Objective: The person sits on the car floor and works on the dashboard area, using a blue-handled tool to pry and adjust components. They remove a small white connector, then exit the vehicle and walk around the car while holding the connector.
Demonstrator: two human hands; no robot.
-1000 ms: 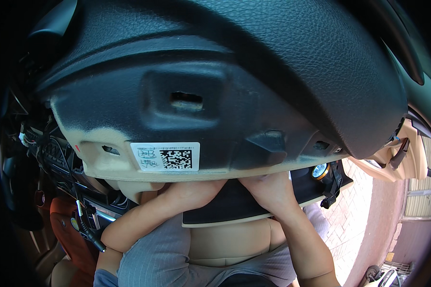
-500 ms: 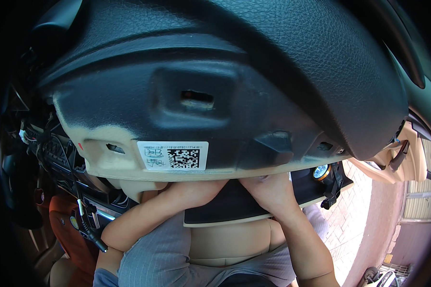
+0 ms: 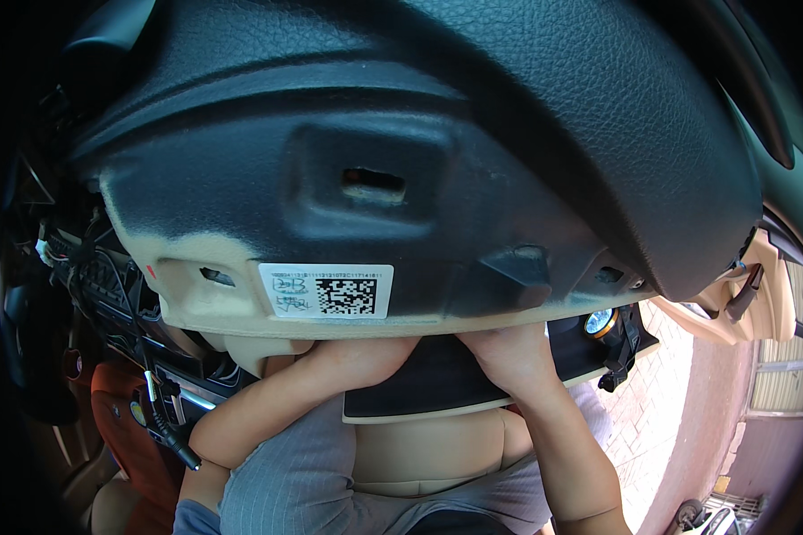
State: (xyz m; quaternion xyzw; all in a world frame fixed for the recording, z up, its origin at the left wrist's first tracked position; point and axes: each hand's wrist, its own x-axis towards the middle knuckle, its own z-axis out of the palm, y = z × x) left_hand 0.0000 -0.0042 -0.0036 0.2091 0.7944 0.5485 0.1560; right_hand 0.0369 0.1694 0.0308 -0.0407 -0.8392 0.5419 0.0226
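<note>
A large car dashboard point(image 3: 375, 134) fills the upper view, dark and textured above, with a bare dark and beige lower face. On that face sits a white code label point(image 3: 326, 292). My left hand point(image 3: 379, 357) reaches in beneath the dashboard's lower edge from the left, its fingers hidden. Beside it, my right hand point(image 3: 504, 349) goes under the same edge, with its fingers hidden as well. Under both hands lies a black panel with a pale rim point(image 3: 437, 392), resting above my lap. What either hand touches under the dashboard cannot be seen.
A headlamp point(image 3: 600, 323) with a black strap rests at the panel's right end. Loose wiring point(image 3: 156, 401) hangs at the left by the exposed console. Beyond stands an orange-brown seat point(image 3: 129, 419). An open beige car door point(image 3: 749, 285) and paved ground point(image 3: 638, 401) are at the right.
My right wrist has shifted slightly right and further under the dashboard edge. The left arm stays nearly in place. The dashboard appears shifted very slightly in view.
</note>
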